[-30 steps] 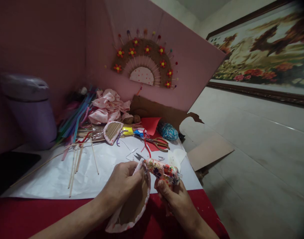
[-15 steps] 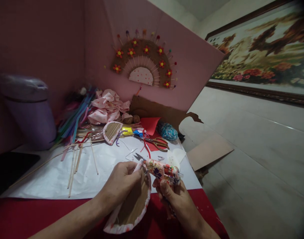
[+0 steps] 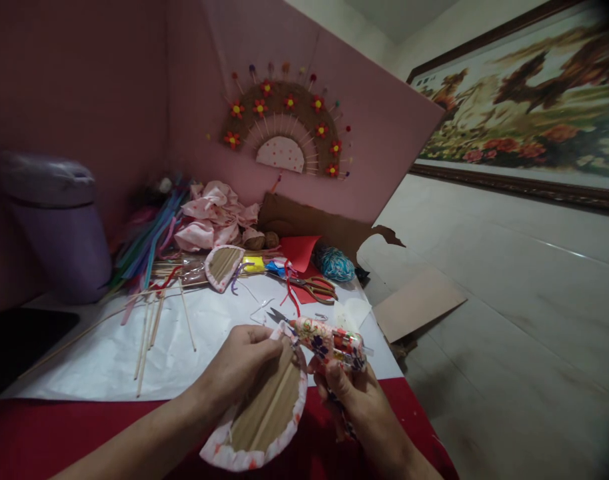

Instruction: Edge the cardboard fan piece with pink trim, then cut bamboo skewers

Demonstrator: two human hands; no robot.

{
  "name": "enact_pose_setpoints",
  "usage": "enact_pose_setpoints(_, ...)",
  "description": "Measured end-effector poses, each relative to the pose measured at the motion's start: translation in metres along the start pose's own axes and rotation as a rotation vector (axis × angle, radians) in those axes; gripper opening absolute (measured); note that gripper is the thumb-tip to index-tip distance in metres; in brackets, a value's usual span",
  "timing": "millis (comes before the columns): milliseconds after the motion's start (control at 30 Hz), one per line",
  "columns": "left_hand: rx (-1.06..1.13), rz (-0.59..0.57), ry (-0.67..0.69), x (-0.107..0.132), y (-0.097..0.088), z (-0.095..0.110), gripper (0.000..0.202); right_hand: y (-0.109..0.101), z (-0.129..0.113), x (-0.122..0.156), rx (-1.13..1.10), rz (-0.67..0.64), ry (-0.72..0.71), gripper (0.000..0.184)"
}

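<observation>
My left hand pinches the upper end of a half-round cardboard piece, whose edge is wrapped in pink spotted cloth. The piece is tilted, bare cardboard side up, over the red table cover. In my right hand is a flower-patterned glue gun, fingers wrapped round its handle. The gun's nozzle points left, at the cloth rim near my left fingertips; whether it touches cannot be made out. Just behind lie small scissors with open blades, partly hidden.
On the white sheet lie wooden sticks, a smaller cloth-edged cardboard piece, larger scissors and blue yarn. A purple bin stands at left. A pink board carrying a flowered cardboard arch rises behind.
The cardboard piece has turned slightly, showing more of its bare face. The glue gun has shifted a little to the right and its body has rolled slightly. Both hands keep their holds.
</observation>
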State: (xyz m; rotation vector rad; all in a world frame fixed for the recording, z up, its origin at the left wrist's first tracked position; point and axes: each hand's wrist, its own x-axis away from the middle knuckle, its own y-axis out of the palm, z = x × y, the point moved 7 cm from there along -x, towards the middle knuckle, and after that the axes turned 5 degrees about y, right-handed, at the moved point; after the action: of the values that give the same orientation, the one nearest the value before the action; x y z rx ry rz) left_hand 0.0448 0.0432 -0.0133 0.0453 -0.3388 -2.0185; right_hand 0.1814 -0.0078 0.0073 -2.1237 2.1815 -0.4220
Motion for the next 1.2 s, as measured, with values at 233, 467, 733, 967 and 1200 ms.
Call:
enact_pose_setpoints(233,-0.002,0.001,-0.053,-0.004,-0.003,-0.005,0.021,0.0,-0.002,0.003,0.025,-0.026,0.0,0.054)
enact_pose_setpoints(467,0.048,-0.031,-0.08,-0.01,-0.005,-0.011,0.025,-0.003,-0.003,0.002,-0.039,-0.007,0.021,0.055)
enact_pose_setpoints(733,0.036,-0.028,-0.056,-0.009,-0.005,-0.008,0.021,-0.003,-0.001,0.002,-0.034,-0.021,-0.008,0.051)
enact_pose_setpoints(967,0.005,-0.041,-0.021,-0.003,0.001,-0.005,0.015,-0.001,-0.004,0.002,-0.012,-0.062,-0.02,0.048)
enact_pose_setpoints(1200,-0.078,0.001,0.012,-0.003,-0.003,-0.005,0.017,0.0,-0.001,-0.002,-0.043,-0.076,-0.022,0.048)
